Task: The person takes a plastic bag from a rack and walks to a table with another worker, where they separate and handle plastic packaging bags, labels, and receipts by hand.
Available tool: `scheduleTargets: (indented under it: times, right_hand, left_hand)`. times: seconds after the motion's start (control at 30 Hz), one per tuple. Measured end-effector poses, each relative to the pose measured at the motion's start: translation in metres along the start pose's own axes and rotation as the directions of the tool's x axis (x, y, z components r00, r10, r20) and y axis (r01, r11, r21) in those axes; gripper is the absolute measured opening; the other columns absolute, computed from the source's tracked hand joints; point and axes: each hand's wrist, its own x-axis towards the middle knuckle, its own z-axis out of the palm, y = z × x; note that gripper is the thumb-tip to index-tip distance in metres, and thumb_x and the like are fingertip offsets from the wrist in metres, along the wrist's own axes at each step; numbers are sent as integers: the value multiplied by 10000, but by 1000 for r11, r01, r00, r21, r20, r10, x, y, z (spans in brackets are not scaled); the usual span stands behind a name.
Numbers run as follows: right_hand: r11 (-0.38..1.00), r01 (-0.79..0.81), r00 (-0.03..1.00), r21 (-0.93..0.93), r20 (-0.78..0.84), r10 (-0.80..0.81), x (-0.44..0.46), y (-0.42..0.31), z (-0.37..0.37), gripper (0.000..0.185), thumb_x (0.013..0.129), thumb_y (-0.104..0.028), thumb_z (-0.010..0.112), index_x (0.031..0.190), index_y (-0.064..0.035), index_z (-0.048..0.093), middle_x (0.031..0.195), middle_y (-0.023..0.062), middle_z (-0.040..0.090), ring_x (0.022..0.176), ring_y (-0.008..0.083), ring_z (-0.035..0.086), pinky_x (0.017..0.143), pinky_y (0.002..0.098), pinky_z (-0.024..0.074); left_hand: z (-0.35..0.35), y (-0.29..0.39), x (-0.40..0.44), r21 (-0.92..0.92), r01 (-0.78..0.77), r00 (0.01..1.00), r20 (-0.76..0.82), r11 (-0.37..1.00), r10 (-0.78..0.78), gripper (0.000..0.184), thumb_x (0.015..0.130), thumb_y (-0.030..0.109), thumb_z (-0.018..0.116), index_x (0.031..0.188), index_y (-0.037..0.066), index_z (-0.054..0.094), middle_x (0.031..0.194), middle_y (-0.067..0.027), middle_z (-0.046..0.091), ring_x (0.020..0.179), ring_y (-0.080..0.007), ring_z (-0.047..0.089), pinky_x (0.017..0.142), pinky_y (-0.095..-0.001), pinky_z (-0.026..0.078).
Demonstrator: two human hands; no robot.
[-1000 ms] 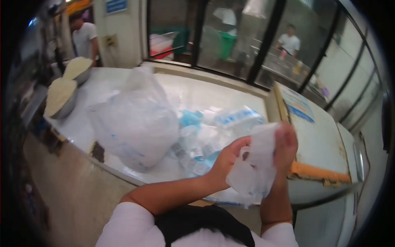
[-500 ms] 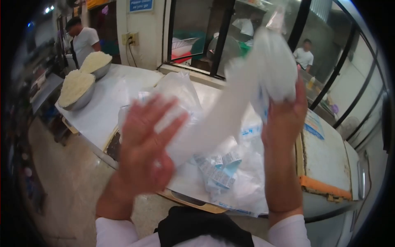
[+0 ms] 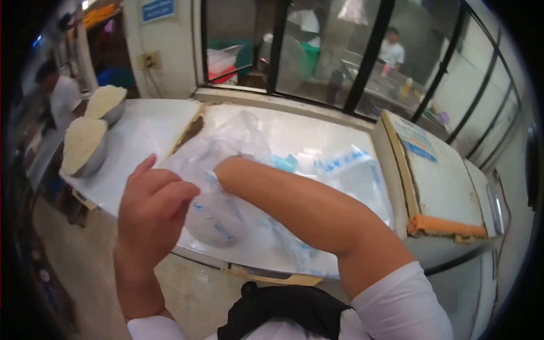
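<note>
My left hand (image 3: 153, 209) is closed, its fingers curled in a pinch at the rim of a large clear plastic bag (image 3: 218, 224). Blue print shows on the bag, which lies on the white work surface. Reaching across from the right, my right forearm (image 3: 300, 201) goes into the bag's crumpled opening. Plastic covers my right hand, so its fingers cannot be made out. Beside the forearm are a light-blue piece (image 3: 284, 163) and another clear bag with blue print (image 3: 357, 175).
Two metal bowls heaped with pale shredded or grainy food (image 3: 84, 144) stand at the left. A white chest with an orange strip (image 3: 447, 226) is at the right. One person (image 3: 65, 99) is at far left, another (image 3: 392, 51) behind the glass.
My right hand has come down from its raised position with the white plastic and now reaches leftward into the bag. My left hand has gone from spread fingers to curled ones.
</note>
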Motion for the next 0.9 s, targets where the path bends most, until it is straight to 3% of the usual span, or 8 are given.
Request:
scheduleTargets:
  times: [0.1, 0.2, 0.4, 0.5, 0.57, 0.67, 0.73, 0.9]
  right_hand:
    - [947, 320, 933, 18, 170, -318, -20, -1, -53, 383, 807, -334, 662, 1092, -90, 738, 1149, 157, 691, 1074, 324, 635, 924, 449, 480]
    - [902, 259, 956, 346, 43, -291, -73, 11, -113, 605, 781, -426, 693, 1283, -93, 636, 1363, 157, 580, 1199, 318, 572, 1010, 451, 424]
    - [931, 207, 739, 300, -672, 52, -156, 31, -136, 335, 883, -302, 572, 1053, -60, 731, 1006, 88, 728, 889, 241, 689, 786, 356, 538]
    - [965, 17, 622, 261, -758, 194, -232, 45, -107, 288, 860, -229, 518, 898, -67, 752, 908, 141, 714, 815, 277, 668, 748, 386, 519]
    - [987, 72, 473, 146, -876, 95, -271, 81, -53, 353, 914, -325, 642, 1103, -34, 704, 950, 106, 721, 798, 202, 681, 724, 300, 539]
    - [853, 13, 546, 522, -718, 431, -325, 116, 25, 320, 887, -313, 643, 1048, -45, 712, 873, 95, 685, 750, 184, 602, 689, 323, 494]
    - [636, -20, 544, 772, -525, 655, -350, 128, 80, 333, 897, -294, 666, 1079, -17, 699, 885, 62, 687, 786, 132, 600, 704, 290, 487]
    - [145, 146, 557, 979, -202, 806, -354, 98, 179, 259, 903, -163, 693, 1090, 15, 692, 888, 21, 683, 797, 78, 597, 728, 230, 482]
  left_hand:
    - [2, -5, -4, 4, 11, 1000, 12, 1000, -11, 200, 715, -85, 690, 834, 72, 656, 802, -66, 616, 812, -260, 623, 1045, -506, 431]
    - [2, -8, -3, -15, 51, 998, 34, 999, -51, 184, 739, -88, 671, 855, 53, 645, 819, -92, 622, 855, -285, 625, 1035, -477, 431]
    - [1, -16, -10, 88, 41, 999, 30, 995, -44, 200, 827, -46, 615, 1015, 19, 638, 981, -138, 652, 976, -295, 631, 1054, -449, 398]
    - [17, 27, -18, -253, 70, 893, -415, 965, -173, 267, 930, 166, 562, 1153, 31, 623, 1087, -169, 632, 1034, -291, 608, 1046, -455, 398]
    - [15, 24, -40, -602, -184, 963, -269, 777, 20, 394, 916, 296, 568, 1210, 36, 601, 1081, -176, 650, 1008, -300, 623, 974, -430, 435]
    - [40, 28, -49, -896, -118, 969, -10, 428, 248, 486, 855, 431, 631, 1160, 53, 642, 989, -151, 696, 878, -270, 657, 796, -369, 485]
    - [59, 65, -48, -864, 237, 945, 311, 445, 100, 418, 812, 383, 695, 1064, 50, 682, 875, -104, 705, 780, -253, 666, 728, -357, 502]
    - [113, 82, -61, -729, 341, 900, 435, 593, 18, 317, 739, 67, 753, 1043, 11, 684, 879, -117, 699, 801, -247, 677, 731, -321, 513]
